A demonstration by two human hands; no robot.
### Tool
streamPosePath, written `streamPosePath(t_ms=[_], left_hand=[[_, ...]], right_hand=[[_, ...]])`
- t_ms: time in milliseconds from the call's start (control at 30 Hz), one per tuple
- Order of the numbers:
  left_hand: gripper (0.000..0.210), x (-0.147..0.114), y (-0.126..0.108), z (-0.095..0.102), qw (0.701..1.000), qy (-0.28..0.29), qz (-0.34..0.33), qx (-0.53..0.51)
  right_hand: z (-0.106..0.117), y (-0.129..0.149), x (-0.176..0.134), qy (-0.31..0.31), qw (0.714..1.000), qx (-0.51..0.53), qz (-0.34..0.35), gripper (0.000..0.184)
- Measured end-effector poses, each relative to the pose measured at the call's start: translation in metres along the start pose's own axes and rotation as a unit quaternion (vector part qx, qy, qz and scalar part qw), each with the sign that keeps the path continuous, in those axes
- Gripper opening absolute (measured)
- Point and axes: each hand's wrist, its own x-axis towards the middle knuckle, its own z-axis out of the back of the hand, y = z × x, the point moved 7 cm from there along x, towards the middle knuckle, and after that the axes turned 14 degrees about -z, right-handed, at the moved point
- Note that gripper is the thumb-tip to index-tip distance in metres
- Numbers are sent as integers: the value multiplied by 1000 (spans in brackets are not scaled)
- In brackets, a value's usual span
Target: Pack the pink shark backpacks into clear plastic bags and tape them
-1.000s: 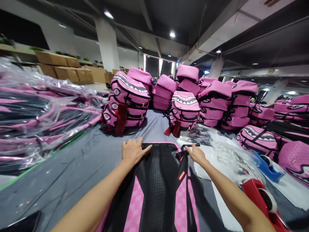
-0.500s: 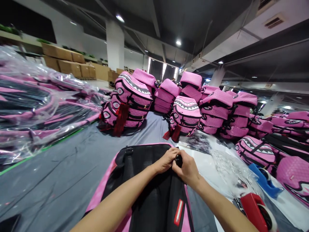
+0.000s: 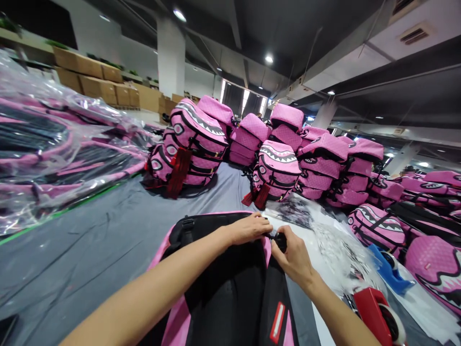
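Observation:
A pink and black backpack (image 3: 230, 283) lies in front of me with its black back panel and shoulder straps facing up. At its upper right corner, my left hand (image 3: 251, 228) pinches a black webbing strap, its fingers bent over the edge. Just to the right, my right hand (image 3: 296, 253) is closed on a black buckle (image 3: 280, 241) where the webbing meets the padded shoulder strap (image 3: 274, 283). A red and white label (image 3: 277, 322) shows lower on that strap. The fingers partly cover the buckle.
Stacked pink shark-mouth backpacks (image 3: 196, 144) line the far side of the grey-covered table (image 3: 108, 240). Bags in clear plastic (image 3: 65, 144) are heaped at left. Clear plastic sleeves (image 3: 334, 245), a blue tape dispenser (image 3: 391, 269) and a red tape dispenser (image 3: 376, 312) lie at right.
My right hand has moved right and slightly down with the buckle, away from my left hand. The shoulder strap has shifted right, and a short webbing length now shows between the hands.

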Motion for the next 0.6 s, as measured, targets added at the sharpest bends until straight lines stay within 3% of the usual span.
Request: streamPosePath(t_ms=[100, 200, 367, 467, 533, 567, 600], left_hand=[[16, 4, -1, 3, 998, 37, -30, 38], [14, 1, 0, 6, 996, 41, -10, 77], [14, -16, -7, 10, 991, 12, 83, 105], [13, -32, -34, 3, 981, -15, 170, 90], [19, -49, -63, -9, 963, -65, 261, 6], [24, -62, -80, -18, 933, -121, 324, -101], [28, -75, -99, -30, 882, -187, 373, -220]], right_hand=[[0, -1, 2, 13, 999, 29, -2, 10], [0, -16, 8, 31, 995, 85, -49, 13], [-7, -45, 14, 71, 976, 167, -122, 21], [-14, -51, 20, 76, 966, 215, -122, 28], [-23, -45, 32, 93, 961, 240, -98, 33], [-30, -40, 40, 103, 961, 245, -80, 34], [-39, -34, 50, 113, 961, 243, -61, 35]])
